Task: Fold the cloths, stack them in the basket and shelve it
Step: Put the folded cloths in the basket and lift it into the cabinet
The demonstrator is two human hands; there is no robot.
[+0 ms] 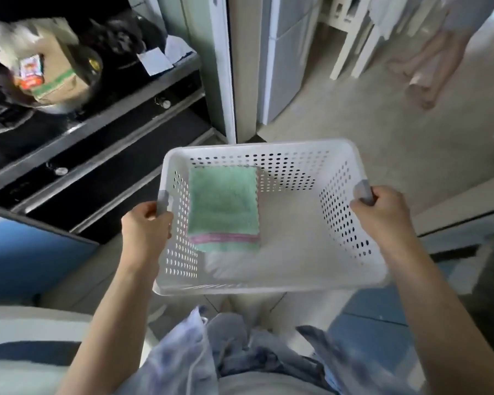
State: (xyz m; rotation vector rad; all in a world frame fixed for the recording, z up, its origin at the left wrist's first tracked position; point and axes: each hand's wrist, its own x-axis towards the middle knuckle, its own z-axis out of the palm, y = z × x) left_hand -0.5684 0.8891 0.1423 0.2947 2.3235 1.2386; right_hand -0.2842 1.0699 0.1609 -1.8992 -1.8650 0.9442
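Observation:
I carry a white perforated plastic basket (340, 218) in front of me above the floor. My left hand (147, 226) grips its grey left handle and my right hand (382, 215) grips its grey right handle. Folded cloths (223, 206) lie stacked in the basket's left half, a green one on top with a pink edge showing beneath it. The right half of the basket floor is bare.
A dark metal shelf unit (103, 124) stands at the left, with a brown paper bag (49, 72) and dark bags on its upper level. White cabinet panels (226, 67) rise ahead. Another person's legs (428, 67) stand at the far right. Blue furniture sits low on the left.

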